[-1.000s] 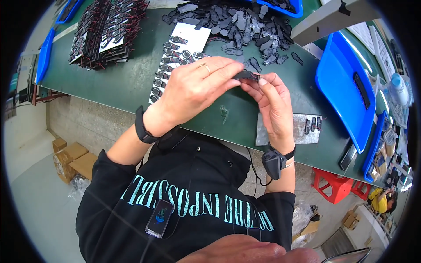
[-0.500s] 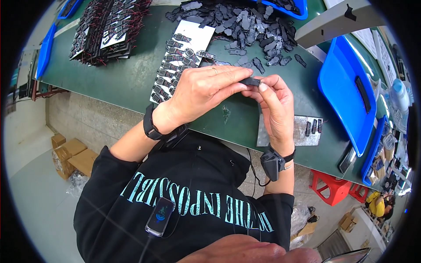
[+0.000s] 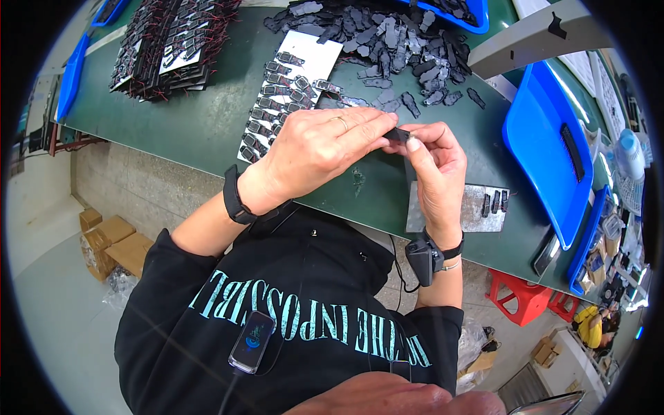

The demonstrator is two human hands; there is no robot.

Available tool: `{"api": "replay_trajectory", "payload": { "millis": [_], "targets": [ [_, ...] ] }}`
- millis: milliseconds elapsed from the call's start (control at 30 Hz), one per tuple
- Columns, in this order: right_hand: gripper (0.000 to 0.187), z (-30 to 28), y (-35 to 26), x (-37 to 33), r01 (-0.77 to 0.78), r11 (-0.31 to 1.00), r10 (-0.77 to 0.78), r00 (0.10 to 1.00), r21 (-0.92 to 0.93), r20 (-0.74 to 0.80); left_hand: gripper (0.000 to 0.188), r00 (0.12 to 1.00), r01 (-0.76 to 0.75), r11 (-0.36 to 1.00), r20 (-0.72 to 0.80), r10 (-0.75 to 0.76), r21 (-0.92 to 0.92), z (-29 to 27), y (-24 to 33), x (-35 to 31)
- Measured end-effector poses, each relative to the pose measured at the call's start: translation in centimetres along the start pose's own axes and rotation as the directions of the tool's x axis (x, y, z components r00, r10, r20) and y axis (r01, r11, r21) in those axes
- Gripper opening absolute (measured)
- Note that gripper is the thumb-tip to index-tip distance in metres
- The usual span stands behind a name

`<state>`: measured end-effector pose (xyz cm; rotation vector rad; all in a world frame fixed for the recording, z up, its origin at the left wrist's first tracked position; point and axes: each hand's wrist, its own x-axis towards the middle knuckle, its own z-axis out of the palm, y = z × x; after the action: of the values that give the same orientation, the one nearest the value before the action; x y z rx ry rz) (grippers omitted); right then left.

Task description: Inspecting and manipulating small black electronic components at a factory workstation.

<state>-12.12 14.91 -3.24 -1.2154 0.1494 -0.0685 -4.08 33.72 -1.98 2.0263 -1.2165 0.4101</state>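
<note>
Between my two hands, above the green table (image 3: 332,187), is a small black flat part (image 3: 398,134); its far side is partly covered by fingers. My left hand (image 3: 325,142) pinches one end with straight fingers and thumb. The other end is gripped by the thumb and curled fingers of my right hand (image 3: 436,159). Left of my hands lies a white board (image 3: 312,55) carrying rows of small black parts with glossy faces (image 3: 278,90). Beneath my right wrist is a metal plate (image 3: 477,216) with several little black pieces (image 3: 495,202) on it.
A heap of loose black flat pieces (image 3: 387,48) spreads across the back of the table. Stacked boards of wired parts (image 3: 173,48) stand far left. To the right are a blue tray (image 3: 546,145) and a grey arm-like bar (image 3: 532,38). A red stool (image 3: 519,297) stands below.
Both hands stay near the same spot. The black part has tilted, its right end now lower, and my right fingers have shifted slightly.
</note>
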Motion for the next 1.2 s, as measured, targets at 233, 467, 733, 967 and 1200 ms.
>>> {"api": "replay_trajectory", "payload": {
  "millis": [233,467,733,967,1200],
  "targets": [
    [0.017,0.1,0.5,0.0,0.073,0.987,-0.079,0.996,0.144,0.036,0.036,0.998,-0.055,0.982,-0.018,0.06,0.181,-0.1,1.0,-0.1],
    [0.025,0.8,0.2,-1.0,0.313,0.937,-0.313,0.949,-0.156,0.02,0.031,0.993,-0.014,0.999,-0.117,0.019,0.045,0.0,1.0,0.0],
    [0.029,0.3,0.9,-0.4,0.469,0.871,-0.445,0.88,-0.148,0.167,0.018,0.978,0.21,0.926,0.082,-0.194,-0.315,-1.0,0.8,-0.2],
    [0.024,0.2,-1.7,-1.1,0.407,0.756,-0.27,0.907,-0.513,0.322,0.025,0.996,0.049,0.988,0.076,-0.038,-0.147,-1.8,1.0,-1.3],
    [0.026,0.7,-0.4,-3.9,0.512,0.607,-0.287,0.855,-0.608,0.432,0.026,0.962,0.054,0.972,0.273,0.01,-0.227,-2.7,1.7,-3.2]
  ]
}}
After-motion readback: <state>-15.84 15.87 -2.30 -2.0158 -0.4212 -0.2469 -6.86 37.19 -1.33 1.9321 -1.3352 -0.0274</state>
